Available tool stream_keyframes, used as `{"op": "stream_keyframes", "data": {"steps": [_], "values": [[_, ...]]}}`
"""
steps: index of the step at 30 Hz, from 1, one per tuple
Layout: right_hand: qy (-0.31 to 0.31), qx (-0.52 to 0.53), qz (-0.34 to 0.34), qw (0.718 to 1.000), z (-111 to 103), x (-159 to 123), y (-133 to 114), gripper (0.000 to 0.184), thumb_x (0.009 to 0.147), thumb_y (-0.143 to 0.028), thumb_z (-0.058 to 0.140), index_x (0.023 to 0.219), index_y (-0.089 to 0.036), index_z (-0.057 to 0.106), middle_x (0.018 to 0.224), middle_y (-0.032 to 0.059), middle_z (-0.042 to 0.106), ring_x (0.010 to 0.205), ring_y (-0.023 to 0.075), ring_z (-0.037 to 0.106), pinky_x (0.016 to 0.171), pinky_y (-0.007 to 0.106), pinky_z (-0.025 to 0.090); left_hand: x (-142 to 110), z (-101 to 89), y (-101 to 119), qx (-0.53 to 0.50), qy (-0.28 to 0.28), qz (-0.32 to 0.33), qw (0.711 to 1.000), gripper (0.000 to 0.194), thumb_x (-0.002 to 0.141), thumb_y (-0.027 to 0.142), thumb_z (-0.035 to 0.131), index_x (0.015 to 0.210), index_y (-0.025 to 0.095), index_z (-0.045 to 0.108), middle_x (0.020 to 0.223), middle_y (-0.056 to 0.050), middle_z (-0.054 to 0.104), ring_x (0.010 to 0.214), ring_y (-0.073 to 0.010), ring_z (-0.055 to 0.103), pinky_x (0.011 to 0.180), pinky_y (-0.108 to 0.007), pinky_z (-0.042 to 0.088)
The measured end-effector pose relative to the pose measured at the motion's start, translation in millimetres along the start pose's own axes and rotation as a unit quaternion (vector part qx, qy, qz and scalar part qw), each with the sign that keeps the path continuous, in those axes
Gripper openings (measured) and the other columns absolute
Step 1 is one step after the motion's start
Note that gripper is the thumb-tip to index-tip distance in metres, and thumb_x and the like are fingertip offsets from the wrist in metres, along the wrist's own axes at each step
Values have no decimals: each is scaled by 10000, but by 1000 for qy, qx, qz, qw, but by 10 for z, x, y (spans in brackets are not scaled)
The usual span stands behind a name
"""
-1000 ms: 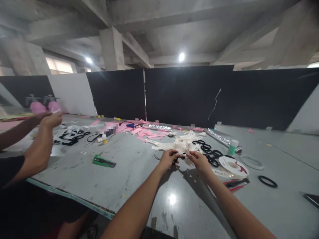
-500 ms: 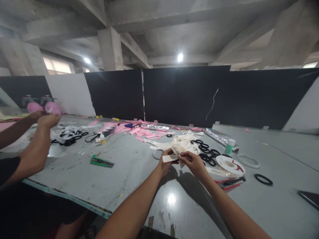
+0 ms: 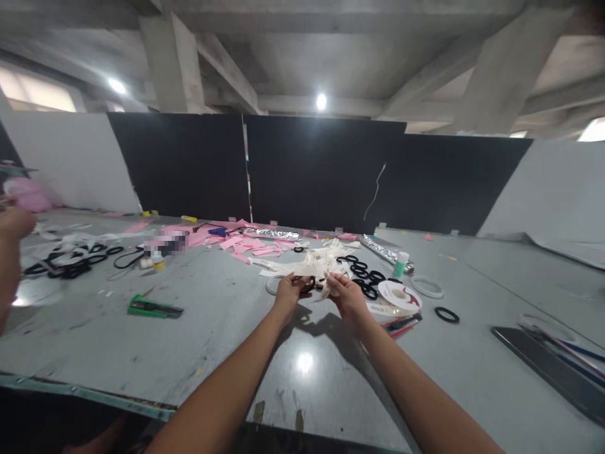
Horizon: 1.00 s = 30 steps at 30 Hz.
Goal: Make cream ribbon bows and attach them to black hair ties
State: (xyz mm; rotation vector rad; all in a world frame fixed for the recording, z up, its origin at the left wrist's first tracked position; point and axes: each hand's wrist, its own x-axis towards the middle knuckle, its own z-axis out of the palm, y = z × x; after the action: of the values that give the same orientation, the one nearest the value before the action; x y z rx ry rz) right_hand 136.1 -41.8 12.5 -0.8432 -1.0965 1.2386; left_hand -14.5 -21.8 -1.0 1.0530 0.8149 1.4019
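My left hand (image 3: 288, 295) is closed on a black ring (image 3: 309, 285), with cream printed ribbon (image 3: 302, 272) running from it. My right hand (image 3: 348, 295) pinches the same cream ribbon a short way to the right. Both hands are held just above the table, in front of a loose heap of cream ribbon (image 3: 326, 255). Several black rings (image 3: 366, 272) lie beyond my right hand. Near its wrist lies a white ribbon spool (image 3: 399, 295) with a red mark. The exact grip of the fingertips is too small to make out.
On the grey table (image 3: 212, 353) lie a green cutter (image 3: 154, 308), a red cutter (image 3: 401, 326), a green-labelled bottle (image 3: 401, 263), a single black ring (image 3: 447, 314) and pink scraps (image 3: 231, 243). A dark flat object (image 3: 543, 366) is at right. Another person's hand (image 3: 16, 222) shows at far left.
The view has turned to the right, so the table things have shifted left. My hands have moved apart slightly, and the black ring and ribbon between them show more clearly.
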Motion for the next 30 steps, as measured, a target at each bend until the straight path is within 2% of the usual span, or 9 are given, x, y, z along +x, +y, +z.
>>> {"op": "stream_keyframes", "data": {"steps": [4,8,12,17,21,26,30], "values": [[-31,50,37,998,10,-33,20,371,635,-433,748,911,-204,649,905,39,690,750,165,633,706,287,505,12,-15,-5,24,14,12,1000,443,639,441,738,942,130,655,844,-91,696,680,-171,665,555,-244,513],[-15,-6,20,1000,41,-7,100,358,579,-423,786,806,-189,640,717,4,657,592,134,576,598,271,469,4,8,-13,62,47,39,996,338,632,339,724,881,116,674,746,-69,689,593,-156,630,489,-238,493],[16,-74,-44,996,40,40,159,354,559,-418,797,760,-174,636,620,-16,617,535,115,522,550,260,418,-24,64,3,28,11,33,999,351,623,267,715,935,113,671,752,-66,695,604,-171,638,552,-290,534],[23,-86,-49,995,14,42,167,346,577,-427,777,755,-175,621,631,-5,621,537,120,522,551,265,416,-84,115,40,-22,-7,5,1000,385,582,280,762,910,109,657,799,-81,697,685,-197,654,626,-318,551],[37,-103,-70,992,17,27,138,348,583,-430,761,769,-179,607,644,-3,623,557,127,529,554,262,419,-126,116,57,-49,-55,-2,997,387,596,273,767,940,127,665,907,-91,694,794,-206,652,703,-315,540],[47,-213,-119,969,2,21,90,300,680,-410,662,846,-160,650,687,28,661,596,155,553,568,271,418,-123,105,53,-61,-92,-40,993,410,562,262,810,910,103,662,902,-98,686,781,-184,638,703,-298,525],[46,-290,-136,946,-28,23,53,271,694,-351,607,836,-136,692,800,70,710,732,208,626,673,304,465,-118,93,49,-45,-115,-32,992,547,577,340,813,1049,143,621,985,-92,675,835,-201,646,729,-330,530]]}}
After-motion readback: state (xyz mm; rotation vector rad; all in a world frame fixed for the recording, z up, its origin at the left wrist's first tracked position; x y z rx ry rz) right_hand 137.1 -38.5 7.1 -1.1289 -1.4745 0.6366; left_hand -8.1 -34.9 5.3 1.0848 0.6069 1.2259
